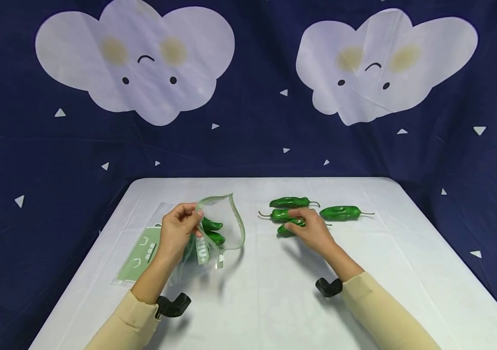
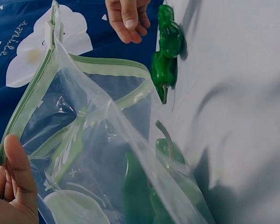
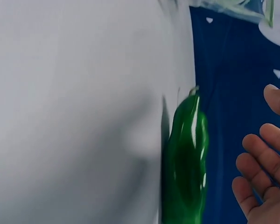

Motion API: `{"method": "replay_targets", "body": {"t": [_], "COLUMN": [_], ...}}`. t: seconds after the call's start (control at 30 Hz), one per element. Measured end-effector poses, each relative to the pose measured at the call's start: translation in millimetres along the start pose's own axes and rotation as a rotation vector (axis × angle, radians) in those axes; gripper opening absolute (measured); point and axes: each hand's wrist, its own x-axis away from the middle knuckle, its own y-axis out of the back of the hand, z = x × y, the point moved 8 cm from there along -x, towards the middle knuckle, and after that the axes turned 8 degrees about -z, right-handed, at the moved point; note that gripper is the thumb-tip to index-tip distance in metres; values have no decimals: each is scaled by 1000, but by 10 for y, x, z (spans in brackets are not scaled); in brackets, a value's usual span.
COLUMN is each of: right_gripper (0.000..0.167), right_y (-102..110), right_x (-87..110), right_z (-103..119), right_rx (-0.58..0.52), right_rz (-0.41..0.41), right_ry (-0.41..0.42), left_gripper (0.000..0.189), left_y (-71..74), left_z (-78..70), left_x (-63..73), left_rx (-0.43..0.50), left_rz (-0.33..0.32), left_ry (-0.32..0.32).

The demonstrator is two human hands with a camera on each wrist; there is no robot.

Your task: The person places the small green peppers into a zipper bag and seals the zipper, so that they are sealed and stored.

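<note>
My left hand [image 1: 178, 231] pinches the green-edged rim of a clear zip bag [image 1: 242, 232] between thumb and fingers. The bag's mouth gapes toward the right, and green peppers [image 1: 212, 225] show inside it. In the left wrist view, the zip bag [image 2: 114, 66] fills much of the picture, with peppers [image 2: 137, 186] low behind its film. My right hand [image 1: 314, 232] hovers over the loose peppers, its fingers spread and loosely bent. The nearest pepper [image 1: 286, 230] lies under its fingertips, partly hidden. The right wrist view has the fingers apart from a pepper [image 3: 186, 158].
Beside these, one pepper [image 1: 290, 201] lies at the back, another pepper [image 1: 280, 215] just before it, and a third pepper [image 1: 340, 213] to the right. A flat bag with a green printed panel [image 1: 143, 257] lies at left on the white table [image 1: 265, 301]. Behind hangs a dark blue cloth [image 1: 257, 146].
</note>
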Motion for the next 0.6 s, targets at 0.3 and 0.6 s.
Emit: {"method": "replay_targets", "body": {"t": [0.3,0.6], "right_gripper": [43,44], "right_y": [116,145], "right_x": [-43,-73], "right_z": [-274,-503], "right_rx": [37,102], "right_rz": [12,10], "right_ry": [-49,-51], "left_gripper": [21,21], "left_y": [4,-10], "left_z": [19,34], "left_x": [-3,-6], "left_rx": [-9,-7], "left_rz": [1,5], "left_ry": [10,15]}}
